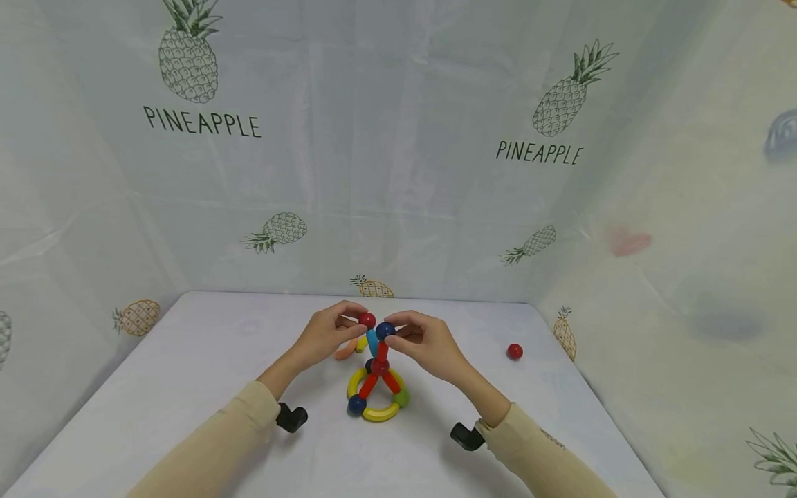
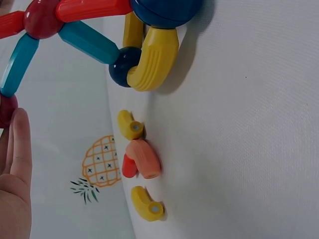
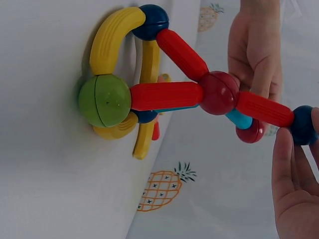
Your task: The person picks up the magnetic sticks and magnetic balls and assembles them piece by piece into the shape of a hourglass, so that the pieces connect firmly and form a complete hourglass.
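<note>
A magnetic stick-and-ball model stands on the table. Its base is a ring of curved yellow sticks [image 1: 381, 414] with blue balls and a green ball [image 3: 104, 101]. Straight sticks slope up from it to a central red ball [image 3: 218, 93]. From there a light blue stick [image 2: 20, 64] and a red stick [image 3: 264, 108] branch outward. My left hand [image 1: 326, 333] pinches the red ball [image 1: 367, 320] at the light blue stick's end. With thumb and fingers, my right hand [image 1: 431, 346] pinches the blue ball [image 1: 385, 330] at the red stick's end.
Behind the model lie loose curved pieces: an orange one [image 2: 144, 158], yellow ones [image 2: 148, 204] and a red one [image 2: 129, 166]. One separate red ball [image 1: 514, 351] sits at the right of the table. A pineapple-print curtain [image 1: 398, 173] hangs behind.
</note>
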### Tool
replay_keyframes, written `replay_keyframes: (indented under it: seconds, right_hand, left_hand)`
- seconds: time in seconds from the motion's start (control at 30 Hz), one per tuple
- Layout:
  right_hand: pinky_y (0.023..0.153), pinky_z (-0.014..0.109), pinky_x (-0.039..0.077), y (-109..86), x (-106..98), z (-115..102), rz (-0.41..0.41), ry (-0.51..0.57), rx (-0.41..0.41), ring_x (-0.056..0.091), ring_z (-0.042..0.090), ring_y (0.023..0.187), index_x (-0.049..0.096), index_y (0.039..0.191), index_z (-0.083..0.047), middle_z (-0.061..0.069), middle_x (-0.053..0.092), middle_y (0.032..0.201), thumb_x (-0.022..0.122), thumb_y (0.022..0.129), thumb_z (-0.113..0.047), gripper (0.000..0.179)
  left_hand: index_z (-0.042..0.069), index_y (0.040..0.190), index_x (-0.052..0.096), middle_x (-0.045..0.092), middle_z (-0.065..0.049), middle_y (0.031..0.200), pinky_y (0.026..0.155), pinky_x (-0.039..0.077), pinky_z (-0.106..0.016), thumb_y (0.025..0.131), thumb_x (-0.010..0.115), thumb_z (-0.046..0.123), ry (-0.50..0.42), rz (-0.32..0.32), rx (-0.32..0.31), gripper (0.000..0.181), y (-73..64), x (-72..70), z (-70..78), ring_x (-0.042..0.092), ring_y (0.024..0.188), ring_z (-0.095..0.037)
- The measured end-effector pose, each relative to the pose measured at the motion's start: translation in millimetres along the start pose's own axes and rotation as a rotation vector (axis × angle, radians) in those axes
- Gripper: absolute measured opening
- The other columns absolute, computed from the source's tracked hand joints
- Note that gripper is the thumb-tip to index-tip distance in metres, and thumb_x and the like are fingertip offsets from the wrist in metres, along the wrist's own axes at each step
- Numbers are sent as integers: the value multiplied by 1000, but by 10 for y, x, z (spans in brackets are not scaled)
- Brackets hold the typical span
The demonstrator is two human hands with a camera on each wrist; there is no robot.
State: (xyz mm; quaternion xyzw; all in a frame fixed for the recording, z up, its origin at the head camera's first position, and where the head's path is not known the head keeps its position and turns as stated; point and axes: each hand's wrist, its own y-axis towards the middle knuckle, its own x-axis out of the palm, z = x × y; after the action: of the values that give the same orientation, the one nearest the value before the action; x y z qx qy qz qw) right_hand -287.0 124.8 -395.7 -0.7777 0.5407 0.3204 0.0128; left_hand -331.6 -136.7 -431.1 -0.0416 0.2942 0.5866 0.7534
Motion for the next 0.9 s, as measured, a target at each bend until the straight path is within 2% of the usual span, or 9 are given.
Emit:
replay_keyframes:
  seconds: [0.4, 0.9]
  right_hand:
    - [87, 28, 62, -1, -19, -4, -19, 9, 2, 75, 15, 99, 71, 131, -18, 5, 75, 120, 78, 99, -16, 33]
    - [89, 28, 62, -3, -35, -3, -24, 5, 1, 75, 14, 101, 71, 131, -20, -3, 75, 120, 77, 99, -18, 33]
  left_hand:
    - [22, 135, 66, 72, 2, 127, 94, 62, -37, 99, 79, 27, -6, 0, 1, 39, -4, 7, 6, 72, 110, -19]
    - [22, 135, 66, 72, 2, 127, 95, 61, -38, 99, 78, 25, 5, 3, -8, 38, -10, 3, 34, 72, 112, -20]
